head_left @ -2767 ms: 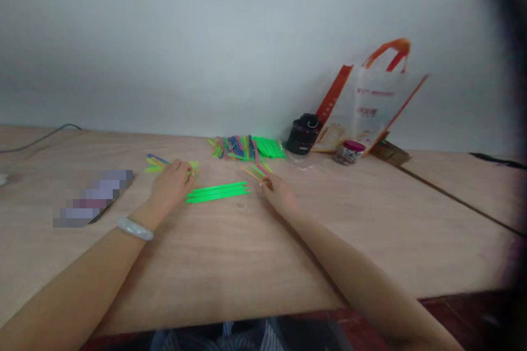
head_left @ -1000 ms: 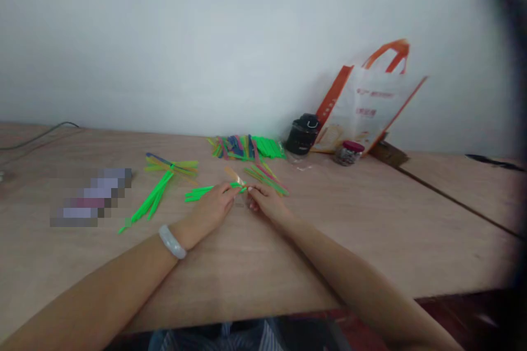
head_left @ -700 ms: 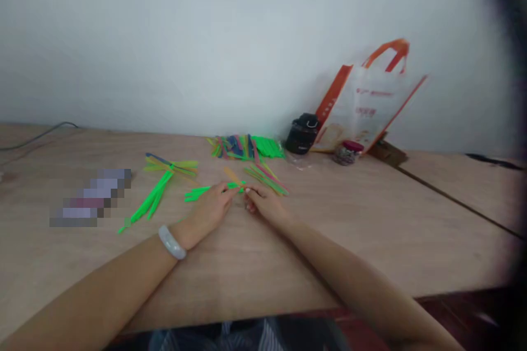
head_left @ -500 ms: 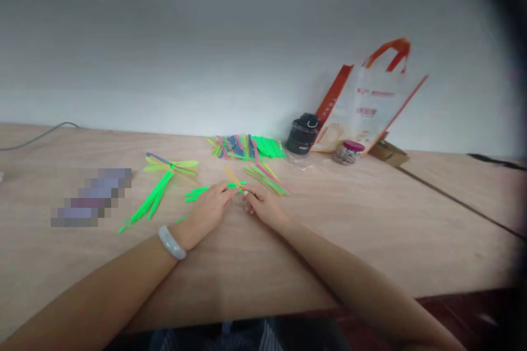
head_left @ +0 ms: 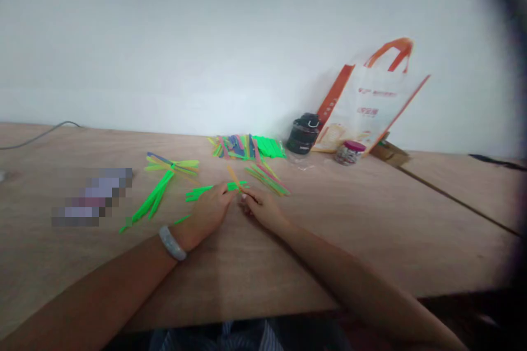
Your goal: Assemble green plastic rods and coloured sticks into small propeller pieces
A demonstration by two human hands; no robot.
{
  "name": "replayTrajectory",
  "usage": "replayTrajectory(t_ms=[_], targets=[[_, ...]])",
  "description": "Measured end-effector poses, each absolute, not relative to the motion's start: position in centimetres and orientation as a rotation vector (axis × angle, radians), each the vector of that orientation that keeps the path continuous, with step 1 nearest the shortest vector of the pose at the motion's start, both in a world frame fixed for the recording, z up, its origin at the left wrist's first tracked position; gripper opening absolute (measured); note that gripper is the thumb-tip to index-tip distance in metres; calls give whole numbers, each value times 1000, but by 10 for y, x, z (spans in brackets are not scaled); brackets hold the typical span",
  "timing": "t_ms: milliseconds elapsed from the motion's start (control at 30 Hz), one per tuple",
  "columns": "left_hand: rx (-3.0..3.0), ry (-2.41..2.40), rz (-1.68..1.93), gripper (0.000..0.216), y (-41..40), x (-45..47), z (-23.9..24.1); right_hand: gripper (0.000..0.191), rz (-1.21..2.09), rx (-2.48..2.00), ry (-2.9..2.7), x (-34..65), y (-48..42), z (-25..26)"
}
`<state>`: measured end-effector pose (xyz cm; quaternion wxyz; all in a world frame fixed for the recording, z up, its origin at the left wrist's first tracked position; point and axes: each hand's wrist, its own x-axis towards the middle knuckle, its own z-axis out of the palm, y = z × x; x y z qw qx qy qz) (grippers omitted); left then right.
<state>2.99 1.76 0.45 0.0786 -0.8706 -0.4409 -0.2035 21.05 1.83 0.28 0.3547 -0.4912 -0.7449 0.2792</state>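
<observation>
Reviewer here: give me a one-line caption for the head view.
Head view: left hand pinches neon green strips, right hand close beside it, on a wooden table, coloured strips heaped behind.

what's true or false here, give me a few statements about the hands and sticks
The left hand touches green sticks. True.
The bangle is on the right wrist. False: it is on the left wrist.
The right hand is right beside the left hand. True.
The coloured pile of sticks is inside the bag. False: it lies on the table, to the left of the bag.
The small jar has a pink lid. True.
</observation>
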Motion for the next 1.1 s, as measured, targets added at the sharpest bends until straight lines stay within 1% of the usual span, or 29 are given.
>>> replayTrajectory(t_ms=[400, 600, 733, 833, 933, 1100], targets=[[-2649, -1314, -697, 33, 19, 29, 1, 31, 634, -1199, -1974, 209, 16, 2], [-2637, -1338, -670, 32, 14, 34, 3, 32, 714, -1220, -1932, 208, 18, 5], [-2575, -1330, -589, 31, 11, 29, 16, 31, 636, -1177, -1946, 210, 21, 5], [-2386, -1446, -565, 29, 19, 10, 31, 33, 525, -1211, -1900, 217, 26, 3], [-2146, -1626, -615, 30, 35, -19, 40, 31, 447, -1276, -1869, 225, 31, 1], [-1966, -1949, -452, 31, 53, -54, 39, 27, 370, -1246, -1883, 235, 36, 1]])
